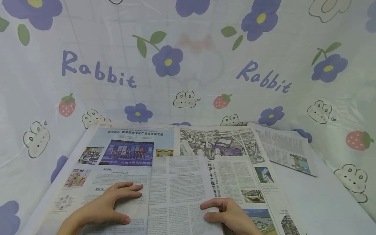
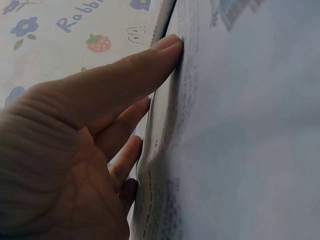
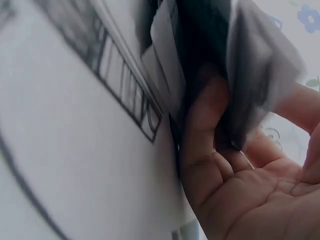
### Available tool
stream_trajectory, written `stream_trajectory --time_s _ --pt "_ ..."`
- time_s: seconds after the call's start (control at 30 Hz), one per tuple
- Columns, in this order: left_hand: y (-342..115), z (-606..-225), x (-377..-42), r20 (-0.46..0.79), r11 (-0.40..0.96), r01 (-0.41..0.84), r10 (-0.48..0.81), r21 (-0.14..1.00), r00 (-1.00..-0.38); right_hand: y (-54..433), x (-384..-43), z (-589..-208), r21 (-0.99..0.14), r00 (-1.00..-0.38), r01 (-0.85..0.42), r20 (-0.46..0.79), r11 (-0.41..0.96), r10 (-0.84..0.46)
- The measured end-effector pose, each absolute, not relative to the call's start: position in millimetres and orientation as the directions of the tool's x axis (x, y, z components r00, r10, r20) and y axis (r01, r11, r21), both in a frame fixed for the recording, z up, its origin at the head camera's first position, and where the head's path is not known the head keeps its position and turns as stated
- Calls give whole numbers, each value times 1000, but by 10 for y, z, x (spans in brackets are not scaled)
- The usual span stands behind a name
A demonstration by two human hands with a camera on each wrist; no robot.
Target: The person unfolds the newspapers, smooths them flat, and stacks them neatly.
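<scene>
Between left hand (image 1: 108,204) and right hand (image 1: 227,215), on top of the spread newspaper (image 1: 123,192): a sheet (image 1: 179,186), folded into a tall, narrow strip. Clamped low on its right edge by the right hand, with fingers and thumb bent round the paper. Set just beside the left hand on its other side, a little gap away from the thumb in the head view.

Apart from each other, left and right of the strip. On the left, palm down over the newspaper, with fingers loosely spread and reaching toward the strip, gripping nothing; in the left wrist view, stretched along newsprint by the thumb. On the right, turned inward, with forefinger and thumb showing on top of the strip; in the right wrist view, curled round a blurred flap.

Thin, matte newsprint throughout, gently rippled near the left fingers. Printed in dense grey columns, with colour photos (image 1: 127,153) and a line drawing (image 1: 226,147) of a purple car. Farther right, a smaller folded paper (image 1: 289,150) on a smooth white table (image 1: 329,199). Behind, a glossy, creased backdrop (image 1: 199,65) of purple flowers, strawberries and rabbits.
</scene>
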State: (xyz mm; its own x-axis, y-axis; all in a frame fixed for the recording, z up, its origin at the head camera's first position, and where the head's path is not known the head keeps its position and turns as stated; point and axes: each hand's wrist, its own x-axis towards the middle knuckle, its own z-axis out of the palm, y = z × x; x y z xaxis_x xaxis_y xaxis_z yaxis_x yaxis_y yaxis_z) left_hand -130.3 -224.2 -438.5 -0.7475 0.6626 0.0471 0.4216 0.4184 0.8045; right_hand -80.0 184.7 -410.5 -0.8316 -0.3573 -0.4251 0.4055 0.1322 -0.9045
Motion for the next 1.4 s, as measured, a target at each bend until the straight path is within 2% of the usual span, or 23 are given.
stream_trajectory --time_s 0.2,0.43,0.63,0.8,1.03,1.2,1.4 --pt "-2249 -4378 -1320 9 446 396 654 803 -757 1962 -794 -4057 -908 -875 378 -414 178 -252" --pt "-2055 -4116 -1253 -35 486 272 534 830 -845 2029 -791 -4021 -911 -877 391 -412 131 -246" --pt "-1590 -3828 -1083 -47 454 272 577 849 -815 2029 -805 -4002 -895 -864 441 -442 60 -240" --pt "-1097 -3781 -937 -58 451 245 559 858 -827 2067 -813 -3971 -884 -854 467 -446 -16 -269" --pt "-551 -3953 -821 -106 443 114 443 889 -890 2078 -825 -3977 -855 -833 502 -439 -128 -336" --pt "-461 -4090 -825 -94 354 43 362 934 -927 2036 -844 -3988 -808 -798 549 -430 -216 -422" --pt "-486 -4182 -820 -95 278 12 369 961 -925 1940 -860 -4012 -761 -734 605 -419 -234 -534"
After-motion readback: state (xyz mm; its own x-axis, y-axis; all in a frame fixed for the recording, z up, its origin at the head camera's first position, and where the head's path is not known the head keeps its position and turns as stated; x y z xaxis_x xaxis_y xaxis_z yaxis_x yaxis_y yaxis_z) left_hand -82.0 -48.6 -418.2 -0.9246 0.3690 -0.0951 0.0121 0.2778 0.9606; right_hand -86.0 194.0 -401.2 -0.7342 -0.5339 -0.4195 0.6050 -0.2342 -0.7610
